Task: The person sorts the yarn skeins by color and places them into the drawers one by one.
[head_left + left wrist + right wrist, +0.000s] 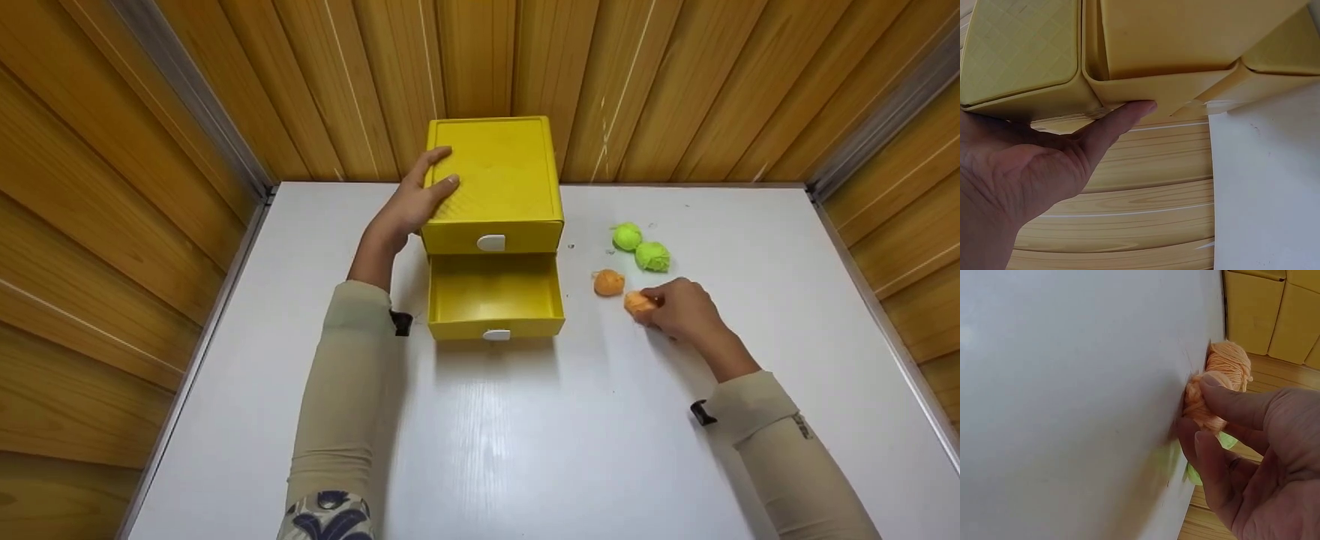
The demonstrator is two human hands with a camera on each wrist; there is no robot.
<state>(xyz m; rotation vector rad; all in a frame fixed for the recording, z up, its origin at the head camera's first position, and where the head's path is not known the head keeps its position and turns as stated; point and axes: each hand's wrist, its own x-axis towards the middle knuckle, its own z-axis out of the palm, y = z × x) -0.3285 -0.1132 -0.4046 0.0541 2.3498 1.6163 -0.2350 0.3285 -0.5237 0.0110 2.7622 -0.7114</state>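
Observation:
A yellow two-drawer box [493, 169] stands toward the back of the white table, its lower drawer [495, 289] pulled out with nothing visible inside. My left hand [412, 201] rests against the box's left side, thumb and a finger lying over the top edge; its thumb [1123, 119] looks straight in the left wrist view. To the right, my right hand [684, 311] pinches an orange yarn ball [640, 306] at the tabletop. Close by lies another orange yarn ball [608, 283]. Two green yarn balls [627, 236] sit just behind them.
The white table [525, 450] extends in front of the box and to both sides. Wood-patterned panels [480, 60] rise behind the table and along its left and right sides. White handles [491, 243] mark the drawer fronts.

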